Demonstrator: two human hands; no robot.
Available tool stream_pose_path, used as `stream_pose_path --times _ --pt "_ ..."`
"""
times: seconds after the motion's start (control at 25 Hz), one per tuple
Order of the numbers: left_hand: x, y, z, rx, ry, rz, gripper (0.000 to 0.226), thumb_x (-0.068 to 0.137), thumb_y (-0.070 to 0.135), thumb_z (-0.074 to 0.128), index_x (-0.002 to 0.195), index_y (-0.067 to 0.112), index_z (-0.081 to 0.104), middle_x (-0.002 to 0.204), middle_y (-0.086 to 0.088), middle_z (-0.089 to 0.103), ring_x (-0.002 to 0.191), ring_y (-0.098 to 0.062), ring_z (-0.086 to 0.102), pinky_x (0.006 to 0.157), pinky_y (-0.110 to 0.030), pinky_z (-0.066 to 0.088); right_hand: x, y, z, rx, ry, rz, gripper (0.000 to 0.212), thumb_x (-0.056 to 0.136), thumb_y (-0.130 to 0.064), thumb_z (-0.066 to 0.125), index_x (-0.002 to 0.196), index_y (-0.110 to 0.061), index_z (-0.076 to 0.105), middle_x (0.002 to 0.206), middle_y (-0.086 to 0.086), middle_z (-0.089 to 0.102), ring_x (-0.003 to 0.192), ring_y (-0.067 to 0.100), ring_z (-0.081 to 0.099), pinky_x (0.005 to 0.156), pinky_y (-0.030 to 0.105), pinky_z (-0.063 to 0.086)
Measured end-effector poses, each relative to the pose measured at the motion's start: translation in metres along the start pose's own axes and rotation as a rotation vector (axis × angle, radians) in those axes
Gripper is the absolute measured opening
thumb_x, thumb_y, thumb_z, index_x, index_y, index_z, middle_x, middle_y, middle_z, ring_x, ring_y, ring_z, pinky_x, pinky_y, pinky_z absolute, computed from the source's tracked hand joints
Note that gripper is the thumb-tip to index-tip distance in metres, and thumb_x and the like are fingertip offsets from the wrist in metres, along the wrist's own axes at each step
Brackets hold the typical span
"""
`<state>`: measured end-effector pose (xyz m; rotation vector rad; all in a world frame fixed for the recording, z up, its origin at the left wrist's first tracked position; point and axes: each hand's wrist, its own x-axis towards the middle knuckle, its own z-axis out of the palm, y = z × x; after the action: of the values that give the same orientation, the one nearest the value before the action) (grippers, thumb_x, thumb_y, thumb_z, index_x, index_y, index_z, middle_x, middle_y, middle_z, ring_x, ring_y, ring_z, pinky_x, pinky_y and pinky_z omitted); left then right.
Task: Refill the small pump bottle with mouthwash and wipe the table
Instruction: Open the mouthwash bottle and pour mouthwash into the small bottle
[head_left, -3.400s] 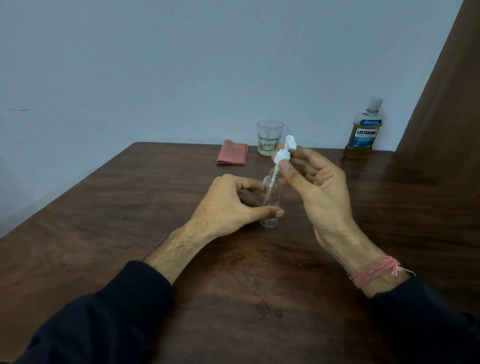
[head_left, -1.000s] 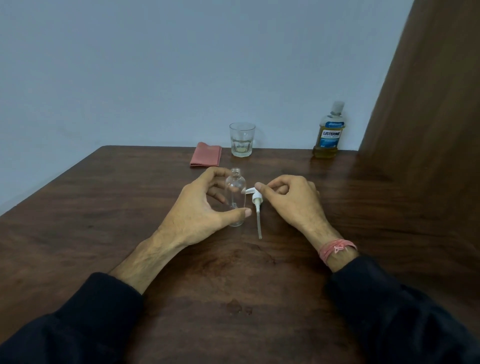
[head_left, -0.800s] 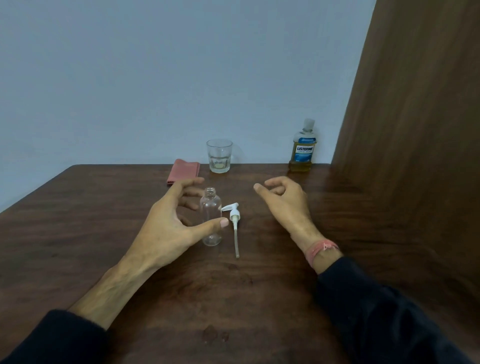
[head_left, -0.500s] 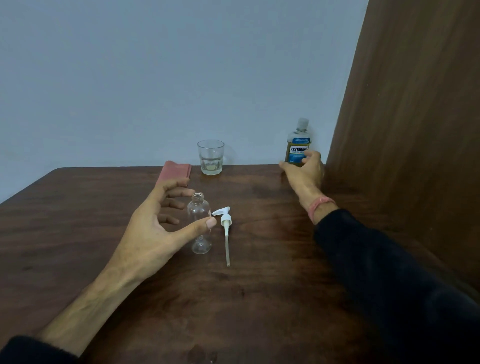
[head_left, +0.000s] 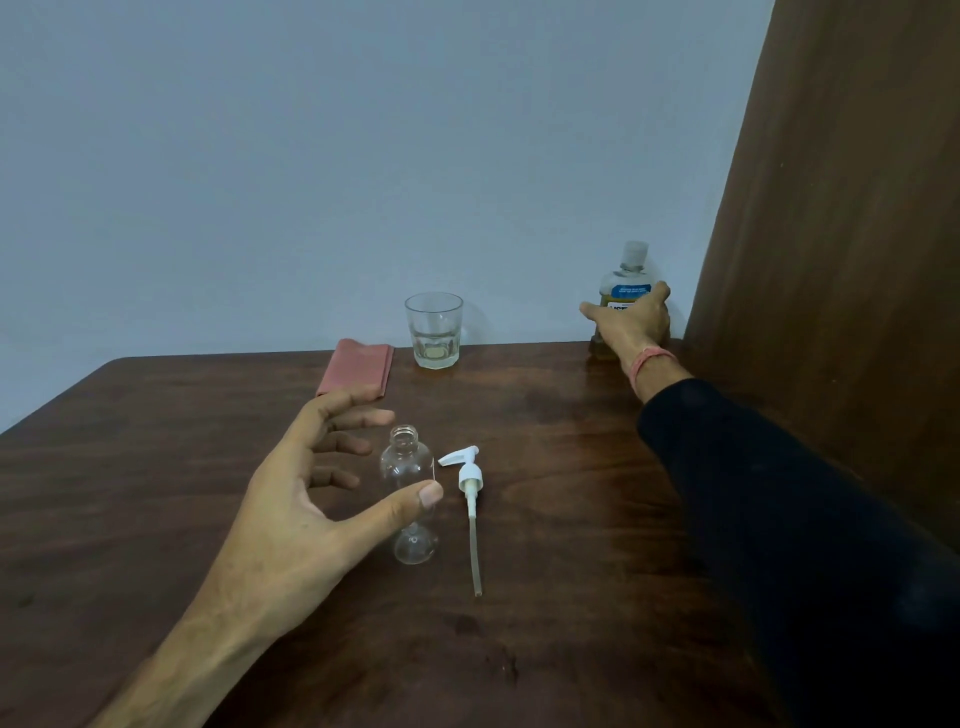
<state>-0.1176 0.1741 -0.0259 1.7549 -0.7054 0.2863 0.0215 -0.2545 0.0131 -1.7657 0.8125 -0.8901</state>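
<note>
right hand (head_left: 631, 323) grips mouthwash bottle (head_left: 625, 280) | left hand (head_left: 291, 512) open beside pump bottle (head_left: 408, 473)

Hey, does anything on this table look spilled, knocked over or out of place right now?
Nothing looks spilled or knocked over. The pump lies flat on the table beside the open small bottle, which stands upright. That fits a refill in progress.

The table (head_left: 545, 623) is dark brown with a streaked wood grain, the wall (head_left: 311, 156) behind it pale blue-grey. A folded cloth (head_left: 358, 366) is dusty pink, the pump head (head_left: 467, 470) white — its tube yellowish. The mouthwash bottle (head_left: 626, 280) holds amber liquid under a blue-and-white label; the sleeve (head_left: 779, 493) is dark navy.
</note>
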Motion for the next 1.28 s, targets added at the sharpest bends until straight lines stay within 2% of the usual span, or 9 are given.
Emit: stream_pose_path --times 0.12,0.24,0.48,0.64,0.8,1.0,1.08,1.16,1.28 --pt "0.003 -0.001 0.003 -0.004 -0.007 0.008 0.1 0.064 0.081 0.095 0.152 0.046 0.061 0.144 0.015 0.075 0.126 -0.013 0.071 0.1 -0.045 0.061 0.002 0.005 0.003 0.037 0.027 0.049 0.078 0.079 -0.034 0.097 0.143 -0.015 0.056 0.134 0.006 0.07 0.124 0.028 0.07 0.097 0.034 0.057" --pt "0.007 -0.003 0.004 -0.008 -0.01 0.008 0.097 0.066 0.073 0.098 0.152 0.045 0.061 0.144 0.014 0.074 0.126 -0.015 0.072 0.1 -0.045 0.061 -0.017 0.016 0.0 -0.036 0.058 -0.03 0.062 0.072 -0.044 0.093 0.124 -0.022 0.068 0.107 -0.004 0.072 0.1 0.022 0.073 0.083 0.032 0.058" --pt "0.006 0.002 0.005 -0.001 -0.022 -0.019 0.095 0.067 0.07 0.098 0.151 0.045 0.062 0.144 0.018 0.073 0.127 -0.011 0.071 0.1 -0.039 0.061 -0.081 0.022 -0.023 -0.044 -0.032 -0.08 0.043 0.067 -0.055 0.092 0.096 -0.028 0.073 0.089 -0.013 0.074 0.08 0.005 0.069 0.075 0.024 0.054" --pt "0.001 0.01 0.001 0.017 -0.024 -0.034 0.102 0.063 0.085 0.094 0.152 0.046 0.061 0.141 0.022 0.072 0.127 -0.005 0.07 0.1 -0.032 0.06 -0.138 0.016 -0.048 -0.047 -0.116 -0.128 0.04 0.07 -0.061 0.093 0.085 -0.032 0.071 0.085 -0.019 0.073 0.08 -0.006 0.065 0.066 0.018 0.047" --pt "-0.007 0.018 0.001 0.033 -0.015 -0.046 0.105 0.065 0.095 0.086 0.153 0.045 0.061 0.141 0.022 0.072 0.13 -0.006 0.068 0.103 -0.032 0.06 -0.196 0.012 -0.07 -0.033 -0.155 -0.179 0.04 0.072 -0.062 0.095 0.083 -0.035 0.068 0.084 -0.02 0.072 0.081 -0.007 0.066 0.065 0.015 0.047" --pt "-0.01 0.042 0.003 0.066 0.114 0.048 0.065 0.09 0.072 0.078 0.144 0.039 0.068 0.134 0.035 0.069 0.13 -0.008 0.066 0.109 -0.034 0.058 -0.249 0.01 -0.089 -0.023 -0.21 -0.227 0.04 0.072 -0.066 0.093 0.086 -0.042 0.065 0.087 -0.023 0.071 0.087 -0.007 0.067 0.07 0.014 0.048" --pt "-0.003 0.057 0.008 0.093 0.146 0.103 0.05 0.096 0.066 0.076 0.137 0.038 0.073 0.128 0.027 0.075 0.129 -0.009 0.067 0.109 -0.035 0.058 -0.259 0.011 -0.092 -0.033 -0.231 -0.236 0.041 0.07 -0.07 0.091 0.085 -0.043 0.064 0.086 -0.025 0.071 0.087 -0.008 0.066 0.071 0.015 0.047" --pt "0.009 0.077 0.015 0.141 0.093 0.128 0.047 0.099 0.065 0.073 0.139 0.041 0.073 0.124 0.021 0.078 0.126 -0.002 0.064 0.104 -0.034 0.058 -0.258 0.008 -0.095 -0.05 -0.304 -0.214 0.045 0.069 -0.07 0.093 0.086 -0.041 0.063 0.087 -0.024 0.07 0.087 -0.008 0.064 0.071 0.016 0.046" --pt "0.044 0.111 0.027 0.181 -0.151 0.112 0.056 0.107 0.065 0.068 0.157 0.041 0.062 0.132 0.021 0.075 0.124 0.002 0.068 0.101 -0.035 0.061 -0.247 -0.001 -0.1 -0.025 -0.434 -0.145 0.05 0.064 -0.067 0.099 0.088 -0.041 0.063 0.089 -0.025 0.069 0.087 -0.006 0.064 0.072 0.019 0.047"
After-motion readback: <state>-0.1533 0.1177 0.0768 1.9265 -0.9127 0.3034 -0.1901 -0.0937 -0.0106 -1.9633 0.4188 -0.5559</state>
